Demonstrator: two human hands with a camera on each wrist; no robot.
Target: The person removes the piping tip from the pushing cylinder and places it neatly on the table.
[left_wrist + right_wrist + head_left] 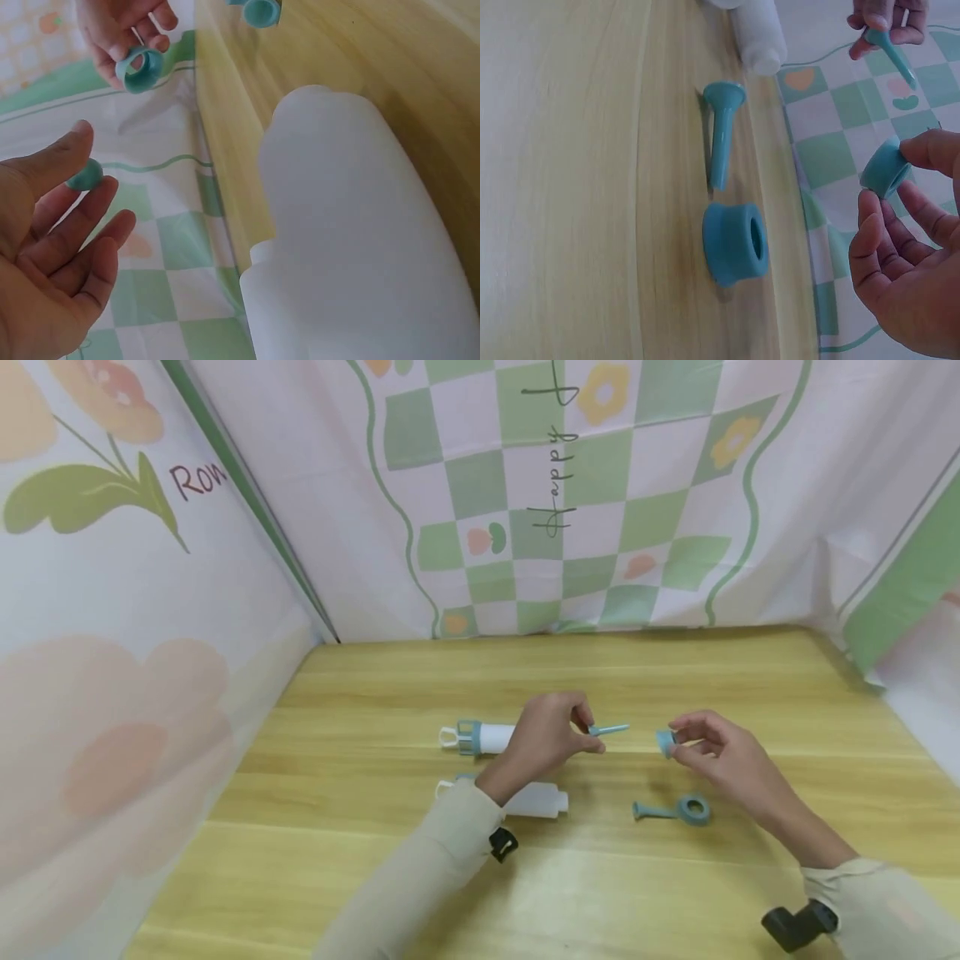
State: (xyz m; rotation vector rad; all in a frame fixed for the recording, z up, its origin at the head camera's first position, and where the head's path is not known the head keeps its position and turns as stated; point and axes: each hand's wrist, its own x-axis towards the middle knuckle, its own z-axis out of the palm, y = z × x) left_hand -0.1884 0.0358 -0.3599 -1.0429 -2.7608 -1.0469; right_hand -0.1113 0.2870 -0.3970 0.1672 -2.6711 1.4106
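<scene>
My left hand [542,739] pinches a slim teal nozzle [613,728] by its wide end, the thin tip pointing right. Facing it, my right hand [727,758] holds a teal ring-shaped cap [882,166] between thumb and fingers. Nozzle and cap are held apart, both off the table. Below them on the wood lie a second teal nozzle [721,139] with a flared end and a second ring cap [729,244], close together. Partly behind my left hand and forearm lie two white bottles, the farther one [495,739] and the nearer one [536,800].
Both bottles lie on their sides on the wooden table [337,827], with teal collars and white loop handles at their left ends. Patterned cloth [480,485] hangs behind the table's back edge, and more cloth [150,693] hangs along its left side.
</scene>
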